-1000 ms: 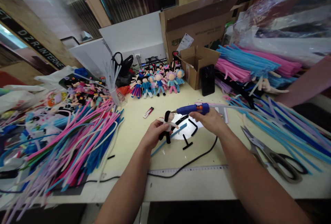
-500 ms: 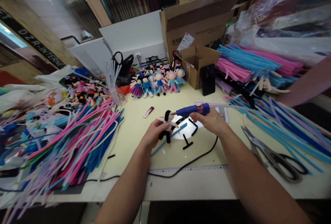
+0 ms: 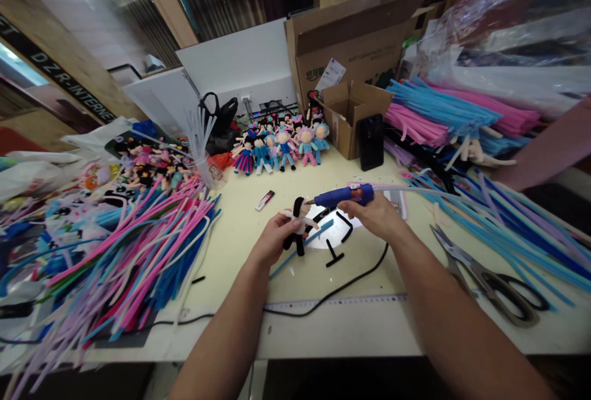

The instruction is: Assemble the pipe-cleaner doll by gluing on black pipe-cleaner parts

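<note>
My left hand [image 3: 277, 237] pinches a small pipe-cleaner doll [image 3: 299, 226] with black, white and skin-toned parts, holding it above the table. In my right hand [image 3: 376, 212] is a blue hot glue gun [image 3: 344, 196], its nozzle pointing left at the doll's head, touching or almost touching it. Below them on a white sheet [image 3: 323, 239] lies a light blue pipe cleaner [image 3: 321, 232]. A bent black pipe-cleaner piece [image 3: 344, 226] and a T-shaped black piece [image 3: 334, 255] lie just right of the doll.
Large scissors [image 3: 489, 280] lie at the right beside blue pipe cleaners [image 3: 517, 246]. Loose pink and blue pipe cleaners [image 3: 152, 252] cover the left side. Finished dolls [image 3: 284, 149], a small carton [image 3: 351, 117] and a lighter [image 3: 265, 200] stand or lie farther back. A black cord [image 3: 323, 303] crosses the front.
Almost nothing differs. The glue gun and my right hand have shifted very slightly left; the doll stays in my left hand at the nozzle.
</note>
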### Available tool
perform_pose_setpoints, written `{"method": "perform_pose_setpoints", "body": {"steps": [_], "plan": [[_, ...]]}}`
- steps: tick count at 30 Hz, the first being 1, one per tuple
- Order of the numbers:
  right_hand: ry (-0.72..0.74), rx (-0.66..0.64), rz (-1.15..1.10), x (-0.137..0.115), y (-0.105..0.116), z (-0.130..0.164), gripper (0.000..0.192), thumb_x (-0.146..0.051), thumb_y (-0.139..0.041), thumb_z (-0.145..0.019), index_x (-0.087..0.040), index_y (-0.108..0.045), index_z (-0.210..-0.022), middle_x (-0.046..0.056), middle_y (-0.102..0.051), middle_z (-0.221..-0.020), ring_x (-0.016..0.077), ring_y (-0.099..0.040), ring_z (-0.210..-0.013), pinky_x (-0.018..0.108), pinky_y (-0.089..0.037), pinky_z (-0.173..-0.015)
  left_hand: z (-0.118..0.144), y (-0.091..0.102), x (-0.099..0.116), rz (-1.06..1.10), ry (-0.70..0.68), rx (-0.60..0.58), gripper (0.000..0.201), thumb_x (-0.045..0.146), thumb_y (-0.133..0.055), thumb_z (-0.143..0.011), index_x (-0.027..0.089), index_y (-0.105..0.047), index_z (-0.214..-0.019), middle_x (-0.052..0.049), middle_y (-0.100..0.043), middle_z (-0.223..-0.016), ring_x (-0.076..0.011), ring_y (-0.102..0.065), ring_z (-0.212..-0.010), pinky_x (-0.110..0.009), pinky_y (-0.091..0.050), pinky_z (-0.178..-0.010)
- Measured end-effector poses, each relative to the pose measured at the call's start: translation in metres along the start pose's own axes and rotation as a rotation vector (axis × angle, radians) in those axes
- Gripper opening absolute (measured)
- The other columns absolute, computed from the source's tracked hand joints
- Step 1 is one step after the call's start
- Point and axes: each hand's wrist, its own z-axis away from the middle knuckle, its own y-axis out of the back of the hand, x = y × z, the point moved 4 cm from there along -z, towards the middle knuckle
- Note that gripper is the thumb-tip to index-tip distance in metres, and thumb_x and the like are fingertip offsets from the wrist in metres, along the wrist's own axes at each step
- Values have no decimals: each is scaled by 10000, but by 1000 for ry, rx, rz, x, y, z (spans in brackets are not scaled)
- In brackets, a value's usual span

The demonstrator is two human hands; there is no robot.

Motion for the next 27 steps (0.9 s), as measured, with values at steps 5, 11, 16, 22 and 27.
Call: {"method": "perform_pose_setpoints", "body": {"steps": [5, 11, 16, 22, 27], "plan": [[-23, 12, 0, 0, 1, 0, 293, -487, -648, -659, -195, -658, -630, 17, -620, -583, 169, -554, -574, 288, -404, -538, 1, -1, 1, -3, -14, -24, 272, 323, -720, -708, 153, -560, -846, -82, -720, -852, -144, -624, -633, -284, -489, -631], [-12, 20, -23, -1, 1, -1, 257, -460, -658, -659, -204, -675, -640, 7, -623, -576, 160, -547, -555, 282, -406, -530, 1, -1, 2, -11, -22, -45, 258, 306, -701, -733, 151, -536, -858, -90, -723, -856, -139, -621, -635, -272, -485, -619], [-20, 46, -25, 5, 1, -4, 277, -479, -676, -642, -203, -666, -621, 9, -617, -567, 162, -538, -541, 284, -398, -509, 1, -2, 1, -5, -19, -40, 266, 312, -710, -723, 151, -529, -834, -80, -722, -828, -141, -623, -631, -276, -484, -620], [15, 51, -41, 2, 1, -3, 256, -455, -675, -650, -202, -664, -614, -5, -591, -537, 145, -509, -512, 274, -389, -498, 1, -2, 2, -3, -15, -36, 288, 319, -723, -704, 151, -520, -820, -87, -722, -824, -150, -631, -641, -280, -486, -624], [3, 59, -30, 6, 1, -4, 292, -484, -674, -643, -196, -651, -598, -3, -582, -535, 147, -515, -520, 273, -378, -494, 1, -1, 2, 4, -19, -36, 289, 311, -721, -707, 151, -521, -840, -90, -723, -832, -146, -628, -629, -278, -488, -616]]}}
